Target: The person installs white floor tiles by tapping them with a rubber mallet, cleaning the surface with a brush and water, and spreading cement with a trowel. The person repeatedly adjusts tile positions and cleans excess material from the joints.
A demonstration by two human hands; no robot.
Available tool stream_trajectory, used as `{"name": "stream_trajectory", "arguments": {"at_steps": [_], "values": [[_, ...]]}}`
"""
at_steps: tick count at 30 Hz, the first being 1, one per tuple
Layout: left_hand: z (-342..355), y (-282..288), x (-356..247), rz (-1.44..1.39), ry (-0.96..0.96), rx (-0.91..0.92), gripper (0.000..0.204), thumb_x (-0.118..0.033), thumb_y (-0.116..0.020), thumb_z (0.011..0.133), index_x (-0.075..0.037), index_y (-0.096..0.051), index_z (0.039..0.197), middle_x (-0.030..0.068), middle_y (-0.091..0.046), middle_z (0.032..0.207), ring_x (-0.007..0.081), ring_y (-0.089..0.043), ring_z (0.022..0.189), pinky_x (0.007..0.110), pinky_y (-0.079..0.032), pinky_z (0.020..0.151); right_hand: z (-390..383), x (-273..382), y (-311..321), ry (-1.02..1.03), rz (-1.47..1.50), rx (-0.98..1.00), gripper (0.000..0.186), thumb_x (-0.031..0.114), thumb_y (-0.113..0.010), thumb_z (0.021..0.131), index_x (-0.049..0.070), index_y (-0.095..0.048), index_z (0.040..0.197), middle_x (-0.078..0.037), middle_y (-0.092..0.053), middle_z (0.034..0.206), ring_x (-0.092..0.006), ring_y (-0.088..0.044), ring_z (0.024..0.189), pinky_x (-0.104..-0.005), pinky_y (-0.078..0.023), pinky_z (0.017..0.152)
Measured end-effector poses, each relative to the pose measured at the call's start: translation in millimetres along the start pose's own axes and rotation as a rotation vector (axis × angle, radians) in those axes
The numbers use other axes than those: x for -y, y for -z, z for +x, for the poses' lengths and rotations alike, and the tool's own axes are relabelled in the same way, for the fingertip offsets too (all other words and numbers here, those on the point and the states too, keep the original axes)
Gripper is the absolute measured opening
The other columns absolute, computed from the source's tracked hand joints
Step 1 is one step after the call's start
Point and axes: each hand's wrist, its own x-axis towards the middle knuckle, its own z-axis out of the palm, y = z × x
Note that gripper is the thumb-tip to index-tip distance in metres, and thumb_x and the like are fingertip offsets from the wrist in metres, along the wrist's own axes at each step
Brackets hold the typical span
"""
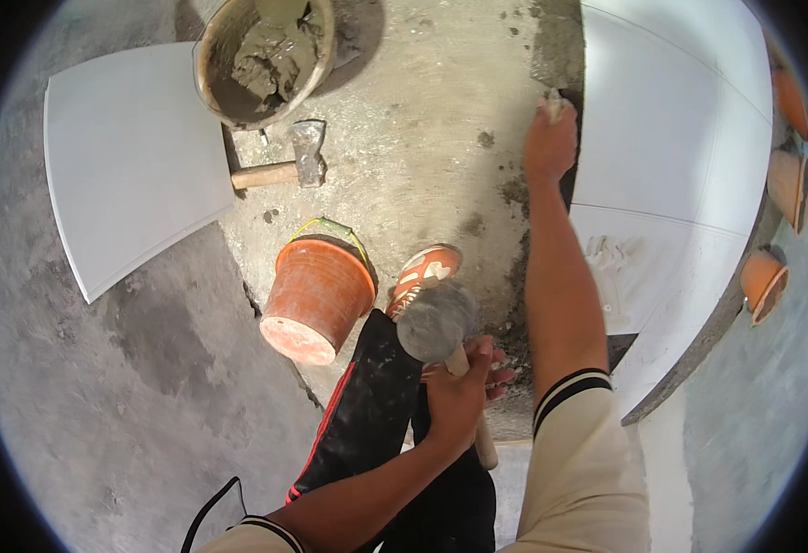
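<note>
Grey-headed mallet [436, 323], head view: above legs [358, 415], left hand [454, 401] clamped round its handle [485, 447], forearm angled up-right. Right arm [565, 304] stretched straight forward, right hand [551, 143] fisted on partly hidden tool [554, 98] beside white tiles [666, 120]. Hands well apart.

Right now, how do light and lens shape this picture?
Head view: the white panels at right look very bright, their edges bowing; head view: the upper bucket casts a shadow to its right, and the picture's rim fades to black.
</note>
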Motion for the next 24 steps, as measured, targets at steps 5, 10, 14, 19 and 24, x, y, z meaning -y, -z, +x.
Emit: {"name": "stream_trajectory", "arguments": {"at_steps": [5, 10, 14, 19, 24], "values": [[1, 7, 7, 0.1, -0.127, -0.019, 0.038, -0.03, -0.064, 0.105, -0.002, -0.061, 0.131, 0.008, -0.072, 0.107, 0.0151, -0.072, 0.085, 0.028, -0.056, 0.069, -94, -46, 27, 0.05, 0.142, -0.036, 0.046, 0.038, -0.061, 0.103, 0.005, -0.058, 0.134, -0.02, -0.065, 0.128, -0.0421, -0.062, 0.118, -0.0495, -0.051, 0.095], [-2, 17, 38, 0.141, -0.181, -0.037, 0.039, -0.029, -0.064, 0.106, -0.002, -0.06, 0.133, 0.0069, -0.071, 0.108, 0.0139, -0.072, 0.085, 0.027, -0.056, 0.069, -235, -130, 93, -0.095, 0.22, 0.018, 0.047, 0.036, -0.063, 0.102, 0.003, -0.059, 0.135, -0.022, -0.067, 0.126, -0.0411, -0.064, 0.117, -0.045, -0.05, 0.099], [-7, 27, 78, 0.191, -0.156, -0.007, 0.038, -0.029, -0.064, 0.105, -0.003, -0.061, 0.132, 0.0063, -0.071, 0.107, 0.014, -0.072, 0.084, 0.027, -0.055, 0.067, -362, -211, 171, -0.479, 0.176, 0.103, 0.051, 0.041, -0.055, 0.104, 0.002, -0.057, 0.138, -0.023, -0.064, 0.133, -0.0427, -0.063, 0.119, -0.0488, -0.049, 0.098], [-11, 39, 113, 0.262, -0.119, -0.003, 0.034, -0.029, -0.065, 0.105, -0.004, -0.064, 0.129, 0.0059, -0.071, 0.106, 0.0142, -0.072, 0.083, 0.028, -0.055, 0.066, -475, -334, 248, -1.117, 0.718, 0.058, 0.05, 0.051, -0.049, 0.107, 0.006, -0.055, 0.129, -0.009, -0.059, 0.092, -0.0261, -0.061, 0.077, -0.0428, -0.054, 0.07], [-10, 45, 123, 0.254, -0.067, 0.003, 0.03, -0.029, -0.066, 0.104, -0.007, -0.067, 0.125, 0.0046, -0.072, 0.104, 0.0145, -0.072, 0.081, 0.027, -0.055, 0.064, -486, -399, 270, -1.248, 0.806, 0.146, 0.05, 0.053, -0.049, 0.106, 0.006, -0.054, 0.121, -0.005, -0.055, 0.083, -0.0176, -0.053, 0.061, -0.0378, -0.048, 0.054]]}}
